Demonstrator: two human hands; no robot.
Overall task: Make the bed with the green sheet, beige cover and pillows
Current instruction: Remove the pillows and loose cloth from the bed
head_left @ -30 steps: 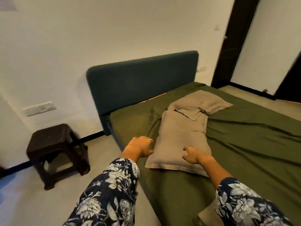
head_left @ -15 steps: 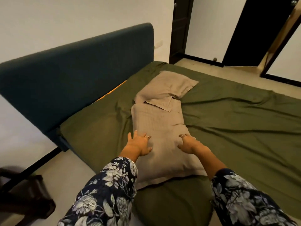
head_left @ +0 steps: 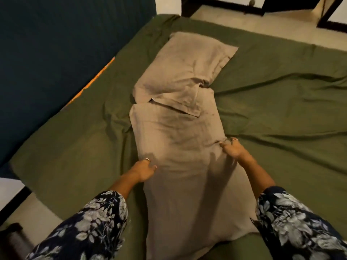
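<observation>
Now both arms outstretched, left hand (head_left: 143, 168) and right hand (head_left: 232, 148) each gripping the near pillow's (head_left: 185, 166) sides

A near beige fabric pillow (head_left: 184, 166) lies lengthwise on the wrinkled olive-green bed sheet (head_left: 281, 102). The left hand (head_left: 143, 169) grips its left edge with curled fingers; the right hand (head_left: 231, 148) pinches its right edge. A second beige pillow (head_left: 187, 66) lies beyond, its corner overlapping the first. A dark teal padded headboard (head_left: 56, 53) stands left.
</observation>
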